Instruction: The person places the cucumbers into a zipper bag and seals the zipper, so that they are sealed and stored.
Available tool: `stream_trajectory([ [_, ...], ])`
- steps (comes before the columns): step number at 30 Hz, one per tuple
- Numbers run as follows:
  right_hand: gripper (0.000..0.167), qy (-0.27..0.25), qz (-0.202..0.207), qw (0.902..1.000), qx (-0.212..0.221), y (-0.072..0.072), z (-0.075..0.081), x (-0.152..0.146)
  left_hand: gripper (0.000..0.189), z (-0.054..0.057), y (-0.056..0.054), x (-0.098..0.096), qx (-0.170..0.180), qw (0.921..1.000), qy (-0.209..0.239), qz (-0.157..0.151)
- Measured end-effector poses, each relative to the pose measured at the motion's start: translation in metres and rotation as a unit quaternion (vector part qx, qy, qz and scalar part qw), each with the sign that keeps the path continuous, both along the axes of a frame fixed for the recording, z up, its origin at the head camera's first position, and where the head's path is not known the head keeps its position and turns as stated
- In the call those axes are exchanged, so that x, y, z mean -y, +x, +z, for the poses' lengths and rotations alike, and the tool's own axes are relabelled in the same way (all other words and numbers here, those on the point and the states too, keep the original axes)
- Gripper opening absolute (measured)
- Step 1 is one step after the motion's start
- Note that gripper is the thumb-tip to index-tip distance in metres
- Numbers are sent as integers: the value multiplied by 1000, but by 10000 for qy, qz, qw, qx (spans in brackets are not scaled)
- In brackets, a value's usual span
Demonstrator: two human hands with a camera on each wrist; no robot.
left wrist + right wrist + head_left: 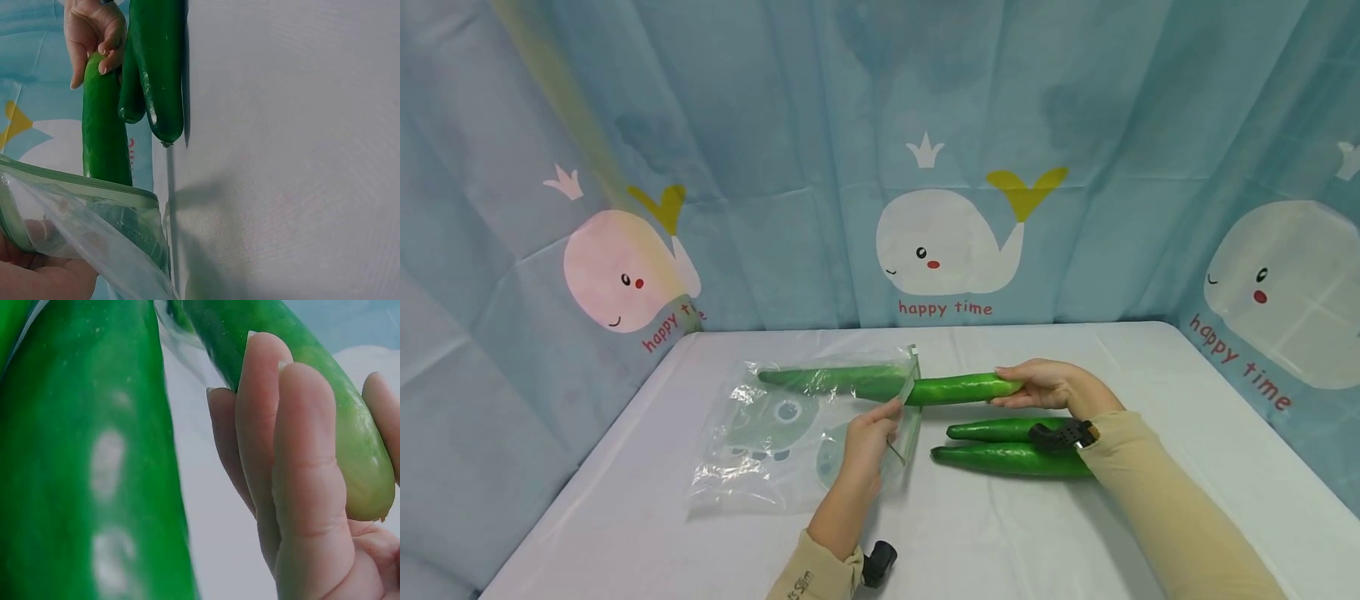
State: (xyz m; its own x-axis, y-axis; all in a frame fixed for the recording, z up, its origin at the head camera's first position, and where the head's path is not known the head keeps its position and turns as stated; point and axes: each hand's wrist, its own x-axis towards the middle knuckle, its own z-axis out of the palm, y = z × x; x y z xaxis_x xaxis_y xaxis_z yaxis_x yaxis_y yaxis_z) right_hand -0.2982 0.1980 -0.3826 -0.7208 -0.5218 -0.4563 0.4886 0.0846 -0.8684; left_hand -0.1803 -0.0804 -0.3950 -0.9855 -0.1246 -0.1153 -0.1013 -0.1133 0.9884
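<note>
My right hand [1041,386] grips a green cucumber [958,388] by its paler end. The cucumber's other end passes through the mouth of a clear zip bag [707,475] with printed green cartoon figures. Inside the bag lies another cucumber [805,379], seen through the plastic. My left hand [867,446] pinches the bag's green-edged rim and keeps the mouth apart, as the left wrist view shows with the zip edge [81,181]. Seen from the right wrist, my fingers [306,456] lie along one side of the cucumber, the thumb on the other.
Two more cucumbers [1000,458] lie side by side on the white table [1000,542], under my right wrist. A black wrist camera [878,564] sits on my left sleeve. Behind the table hangs a blue curtain [805,250] with whale prints.
</note>
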Motion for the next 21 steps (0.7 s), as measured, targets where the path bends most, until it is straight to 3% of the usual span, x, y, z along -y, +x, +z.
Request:
stream_trajectory([
  [21, 26, -119, -33, 9998, 165, -6, -6, 20, 40, 1, -1, -1, 55, 9999, -51, 68],
])
